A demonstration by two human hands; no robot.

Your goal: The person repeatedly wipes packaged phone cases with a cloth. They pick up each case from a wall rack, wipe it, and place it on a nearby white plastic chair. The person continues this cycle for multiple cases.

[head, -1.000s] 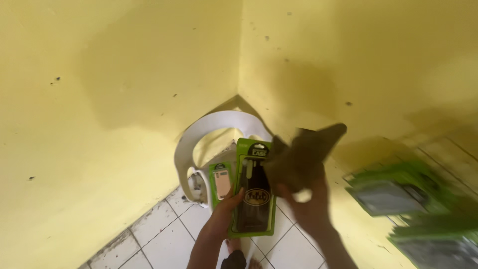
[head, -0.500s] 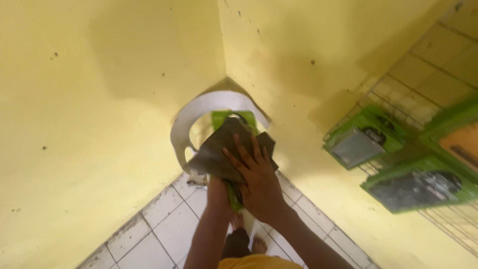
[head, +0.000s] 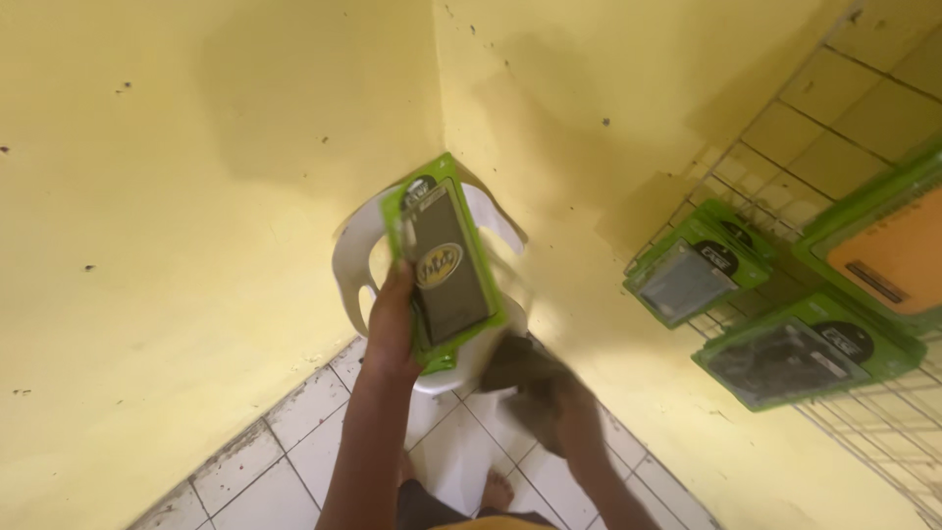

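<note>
My left hand (head: 391, 322) grips a green packaged item with a dark front and a round yellow mark (head: 444, 260), held upright in front of a white plastic chair (head: 355, 247). A second green package edge shows just behind the first, near my palm. My right hand (head: 561, 417) is lower and to the right, blurred, closed on a dark cloth (head: 518, 368). The cloth is off the package, about a hand's width below it.
Yellow walls meet in a corner behind the chair. A wire grid rack (head: 785, 147) on the right wall carries green packages (head: 692, 273) (head: 805, 353) and an orange-faced one (head: 888, 250). White floor tiles (head: 294, 432) lie below, and a bare foot (head: 497, 487) shows.
The right hand with the dark cloth has come down off the package front to the lower right. The left hand has raised the package, whose dark face is uncovered.
</note>
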